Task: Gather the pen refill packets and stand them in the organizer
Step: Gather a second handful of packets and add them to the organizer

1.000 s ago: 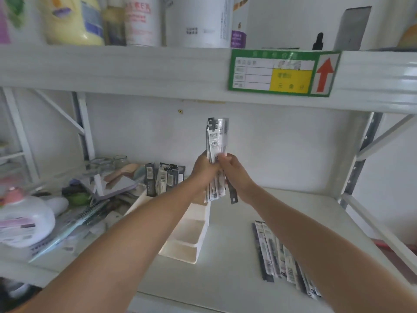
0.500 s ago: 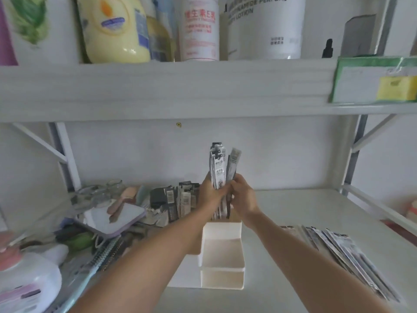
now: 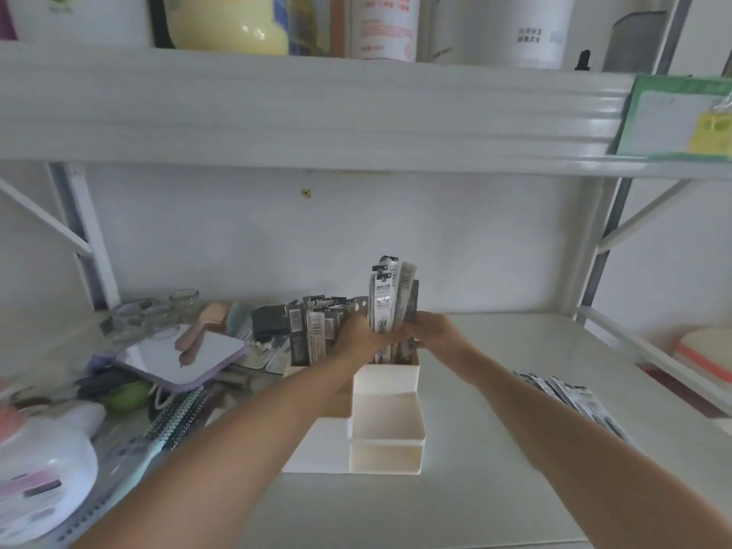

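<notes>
Over the last second the bundle of refill packets (image 3: pixel 390 301) has come down from mid-air to the organizer (image 3: pixel 386 420); its lower ends now dip into the tall back-right compartment, where a second ago they hung clear above it; the left hand (image 3: pixel 358 334) and the right hand (image 3: pixel 429 330) are both closed around the bundle, one on each side, holding it upright with the printed tops well above the rim; I judge the step in hand to be seating this batch, not yet released; more packets (image 3: pixel 313 332) already stand in the back-left compartment, just beside the left hand; a fan of loose packets (image 3: pixel 574 402) lies flat toward the right edge of the shelf (image 3: pixel 495 449), so gathering is not finished; the two front compartments look empty.
</notes>
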{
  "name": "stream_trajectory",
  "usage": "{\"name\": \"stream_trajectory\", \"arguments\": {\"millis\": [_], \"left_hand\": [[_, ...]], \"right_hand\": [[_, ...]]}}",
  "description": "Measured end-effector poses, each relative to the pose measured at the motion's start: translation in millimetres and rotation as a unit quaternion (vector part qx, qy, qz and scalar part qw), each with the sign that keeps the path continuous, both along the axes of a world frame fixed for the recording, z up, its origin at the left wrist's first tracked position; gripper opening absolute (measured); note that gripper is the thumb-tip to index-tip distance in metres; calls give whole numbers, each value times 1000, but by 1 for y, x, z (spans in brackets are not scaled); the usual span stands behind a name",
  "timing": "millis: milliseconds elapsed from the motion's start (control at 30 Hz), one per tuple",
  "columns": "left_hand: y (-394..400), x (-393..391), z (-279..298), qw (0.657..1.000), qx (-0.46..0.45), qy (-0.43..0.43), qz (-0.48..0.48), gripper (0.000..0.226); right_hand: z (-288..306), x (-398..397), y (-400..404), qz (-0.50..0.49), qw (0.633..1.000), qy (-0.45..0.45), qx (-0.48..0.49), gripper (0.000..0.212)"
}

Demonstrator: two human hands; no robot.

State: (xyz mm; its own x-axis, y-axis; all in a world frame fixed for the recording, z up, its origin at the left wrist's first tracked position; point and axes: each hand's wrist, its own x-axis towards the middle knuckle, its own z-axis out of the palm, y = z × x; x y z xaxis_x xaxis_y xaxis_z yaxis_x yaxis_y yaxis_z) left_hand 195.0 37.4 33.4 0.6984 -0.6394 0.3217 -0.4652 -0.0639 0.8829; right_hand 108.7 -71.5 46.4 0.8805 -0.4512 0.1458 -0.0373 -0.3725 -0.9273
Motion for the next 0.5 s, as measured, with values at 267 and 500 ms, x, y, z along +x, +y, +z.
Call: {"name": "stream_trajectory", "arguments": {"millis": [267, 500], "left_hand": [[1, -7, 23, 999, 40, -6, -1, 58], [14, -4, 54, 999, 6, -31, 23, 81]], "right_hand": [[10, -3, 7, 15, 998, 55, -35, 23], [23, -16, 9, 18, 999, 3, 38, 45]]}}
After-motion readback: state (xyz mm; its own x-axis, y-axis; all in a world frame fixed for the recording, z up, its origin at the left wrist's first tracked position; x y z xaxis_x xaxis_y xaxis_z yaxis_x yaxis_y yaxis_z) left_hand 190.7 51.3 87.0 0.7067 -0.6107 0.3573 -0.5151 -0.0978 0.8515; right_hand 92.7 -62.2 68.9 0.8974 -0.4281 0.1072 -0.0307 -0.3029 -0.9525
